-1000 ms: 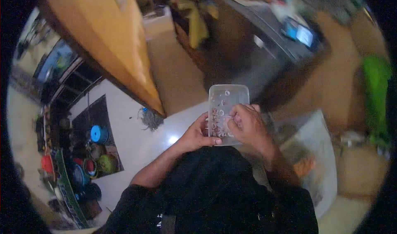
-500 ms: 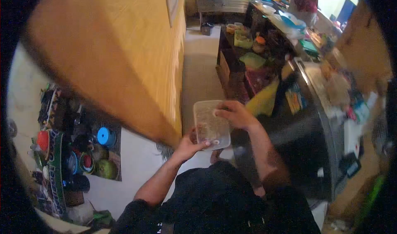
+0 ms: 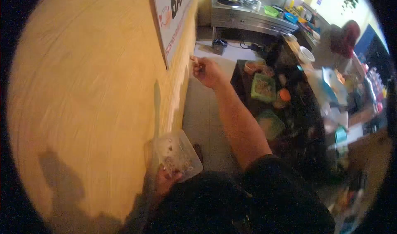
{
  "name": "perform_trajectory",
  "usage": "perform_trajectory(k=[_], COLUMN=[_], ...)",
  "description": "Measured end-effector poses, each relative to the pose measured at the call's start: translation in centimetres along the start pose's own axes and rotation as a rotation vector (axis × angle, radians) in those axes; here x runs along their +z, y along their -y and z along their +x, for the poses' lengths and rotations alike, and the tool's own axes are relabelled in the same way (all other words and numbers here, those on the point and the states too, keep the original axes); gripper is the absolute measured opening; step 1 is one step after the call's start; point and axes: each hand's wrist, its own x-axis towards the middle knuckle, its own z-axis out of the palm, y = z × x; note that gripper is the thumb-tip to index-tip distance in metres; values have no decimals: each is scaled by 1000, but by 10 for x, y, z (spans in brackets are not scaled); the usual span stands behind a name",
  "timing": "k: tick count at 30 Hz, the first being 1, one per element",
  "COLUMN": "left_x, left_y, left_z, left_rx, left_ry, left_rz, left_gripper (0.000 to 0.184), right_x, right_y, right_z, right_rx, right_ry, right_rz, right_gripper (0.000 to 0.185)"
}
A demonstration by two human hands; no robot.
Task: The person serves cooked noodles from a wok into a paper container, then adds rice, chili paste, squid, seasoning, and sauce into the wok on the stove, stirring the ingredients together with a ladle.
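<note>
Low in the view, beside the yellow wall, my left hand (image 3: 166, 181) grips a clear plastic container (image 3: 175, 156) at its near side. Small light and brownish bits show in the container, too blurred to name. My right hand (image 3: 208, 72) reaches out at the end of a stretched arm, above the floor passage and close to the wall. Its fingers are curled in a pinch, and whatever may be between them I cannot make out.
The yellow wall (image 3: 95, 89) with a sign (image 3: 173, 16) runs along the left. To the right, a dark shelf holds a green tub (image 3: 263, 87) and an orange-lidded jar (image 3: 284, 95). A steel stove counter (image 3: 256, 21) stands ahead; another person (image 3: 337, 43) is at the right counter.
My right hand has left the container and stretched forward. The container has moved left and lower in my left hand. The view has shifted forward along the passage, nearer the sign.
</note>
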Motion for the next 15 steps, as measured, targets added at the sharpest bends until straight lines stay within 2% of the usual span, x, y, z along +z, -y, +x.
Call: perform_trajectory(k=[3, 5, 6, 7, 9, 11, 12, 15], left_x=[-8, -4, 2, 7, 19, 15, 13, 28], left_y=[-26, -61, -80, -96, -125, -118, -116, -127], left_z=[96, 166, 201, 237, 293, 367, 406, 532], left_rx=[92, 77, 70, 53, -4, -6, 1, 93], left_ry=[48, 125, 167, 174, 197, 117, 82, 165], left_rz=[145, 3, -70, -68, -37, -18, 0, 76], left_gripper=[64, 66, 66, 66, 67, 67, 66, 63], right_x=[-54, -122, -144, -191, -205, -229, -243, -265], right_y=[17, 35, 43, 57, 88, 111, 121, 167], right_z=[38, 50, 50, 51, 25, 23, 22, 63], right_rx=[-11, -53, -39, -15, 10, -39, -61, -85], right_ry=[-114, -48, -327, 5, -445, -679, -726, -841], right_rz=[-46, -74, -24, -39, 26, 80, 46, 17], right_gripper=[14, 19, 15, 12, 11, 12, 10, 12])
